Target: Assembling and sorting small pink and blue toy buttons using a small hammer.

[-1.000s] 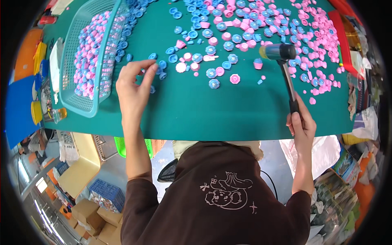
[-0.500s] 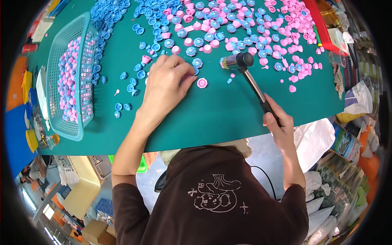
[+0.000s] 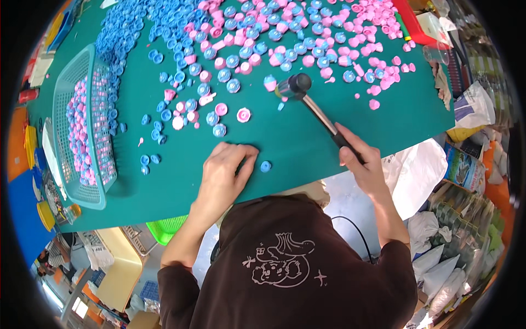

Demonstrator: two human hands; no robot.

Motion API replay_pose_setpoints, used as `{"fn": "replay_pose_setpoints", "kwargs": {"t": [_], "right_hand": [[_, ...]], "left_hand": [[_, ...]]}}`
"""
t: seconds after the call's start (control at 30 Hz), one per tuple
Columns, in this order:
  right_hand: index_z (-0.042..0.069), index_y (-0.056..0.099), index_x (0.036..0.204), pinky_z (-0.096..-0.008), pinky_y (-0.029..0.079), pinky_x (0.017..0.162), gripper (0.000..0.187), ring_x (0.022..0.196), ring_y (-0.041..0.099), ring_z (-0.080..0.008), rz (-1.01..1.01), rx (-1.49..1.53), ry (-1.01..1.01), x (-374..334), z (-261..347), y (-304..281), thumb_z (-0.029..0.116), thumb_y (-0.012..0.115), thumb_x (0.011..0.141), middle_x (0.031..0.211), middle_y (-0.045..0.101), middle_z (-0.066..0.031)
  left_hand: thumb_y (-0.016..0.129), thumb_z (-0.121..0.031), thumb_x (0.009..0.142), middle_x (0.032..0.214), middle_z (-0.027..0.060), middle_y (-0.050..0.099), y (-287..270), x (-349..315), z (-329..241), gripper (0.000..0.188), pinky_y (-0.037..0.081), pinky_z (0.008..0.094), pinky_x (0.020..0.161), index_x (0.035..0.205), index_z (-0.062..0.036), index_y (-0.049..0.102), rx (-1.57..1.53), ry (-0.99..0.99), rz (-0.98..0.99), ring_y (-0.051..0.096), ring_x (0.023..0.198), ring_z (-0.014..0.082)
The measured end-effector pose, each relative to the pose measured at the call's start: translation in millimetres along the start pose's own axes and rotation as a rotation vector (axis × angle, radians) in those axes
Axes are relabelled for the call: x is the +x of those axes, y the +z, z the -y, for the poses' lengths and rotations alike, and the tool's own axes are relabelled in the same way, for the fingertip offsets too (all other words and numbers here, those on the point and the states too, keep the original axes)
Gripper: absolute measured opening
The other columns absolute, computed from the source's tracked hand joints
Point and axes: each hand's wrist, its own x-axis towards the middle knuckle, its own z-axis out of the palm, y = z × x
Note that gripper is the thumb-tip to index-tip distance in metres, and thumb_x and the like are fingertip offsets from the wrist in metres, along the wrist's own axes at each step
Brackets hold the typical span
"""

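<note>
Mallet (image 3: 319, 113) | right grip (image 3: 361, 160): clasping handle (image 3: 340, 140) | left grip (image 3: 222, 170): can't tell (palm side hidden)

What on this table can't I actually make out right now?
All in the head view:
Left hand: its back faces the camera, hiding whatever may be underneath.
Mallet: the right hand covers part of its grip.
Turquoise basket: the upper pink and blue pieces hide any beneath.
Blue parts: the picture's top edge cuts off their pile.
</note>
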Motion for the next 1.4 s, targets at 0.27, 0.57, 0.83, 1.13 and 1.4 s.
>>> {"fn": "replay_pose_setpoints", "kwargs": {"t": [0.27, 0.57, 0.83, 1.13, 1.4], "right_hand": [[0.004, 0.05, 0.138, -0.0184, 0.031, 0.048, 0.046, 0.054, 0.04, -0.002, 0.005, 0.001, 0.067, -4.9, 1.3, 0.6, 0.026, 0.057, 0.098, 0.068, 0.055, 0.002], [0.004, 0.055, 0.134, -0.0206, 0.04, 0.057, 0.041, 0.066, 0.049, -0.0057, -0.014, -0.029, -0.025, -13.6, -5.9, 4.7, 0.021, 0.059, 0.097, 0.084, 0.061, -0.0007], [0.006, 0.056, 0.132, -0.0254, 0.047, 0.068, 0.039, 0.073, 0.053, -0.0099, -0.002, 0.022, -0.032, -23.1, -1.5, -1.4, 0.014, 0.059, 0.095, 0.089, 0.059, -0.0032], [0.002, 0.057, 0.126, -0.0233, 0.042, 0.062, 0.041, 0.066, 0.05, -0.0089, -0.095, -0.037, -0.16, -25.3, -8.3, 4.5, 0.023, 0.067, 0.091, 0.081, 0.058, -0.0009], [-0.002, 0.056, 0.119, -0.0215, 0.04, 0.068, 0.033, 0.075, 0.049, -0.0083, -0.081, -0.018, -0.004, -18.7, 8.1, 9.2, 0.019, 0.063, 0.094, 0.084, 0.055, -0.0007]], "left_hand": [[0.078, -0.012, 0.073, 0.09, 0.005, 0.062, 15.8, -27.8, 0.5, 0.03, 0.047, 0.036, 0.07, 0.102, -0.0075, 0.07, -0.008, 0.148, -0.196, 0.058, 0.08, 0.0243], [0.077, -0.019, 0.074, 0.091, 0.0029, 0.062, 35.3, -15.0, -9.2, 0.026, 0.044, 0.0361, 0.075, 0.097, -0.0099, 0.073, 0.078, 0.339, 0.098, 0.056, 0.083, 0.0233], [0.077, -0.011, 0.077, 0.068, 0.0072, 0.061, 9.9, -8.0, -14.7, 0.025, 0.046, 0.0322, 0.057, 0.098, -0.0034, 0.068, 0.026, -0.192, -0.03, 0.058, 0.064, 0.0204], [0.077, -0.007, 0.076, 0.082, 0.0088, 0.06, 11.4, -14.8, 5.7, 0.019, 0.047, 0.0327, 0.058, 0.092, -0.0028, 0.069, 0.114, 0.128, -0.121, 0.058, 0.068, 0.0224], [0.08, -0.012, 0.071, 0.084, 0.0083, 0.061, -1.0, -7.2, 15.0, 0.026, 0.048, 0.0355, 0.066, 0.094, -0.0054, 0.07, 0.119, 0.144, -0.191, 0.059, 0.076, 0.025]]}}
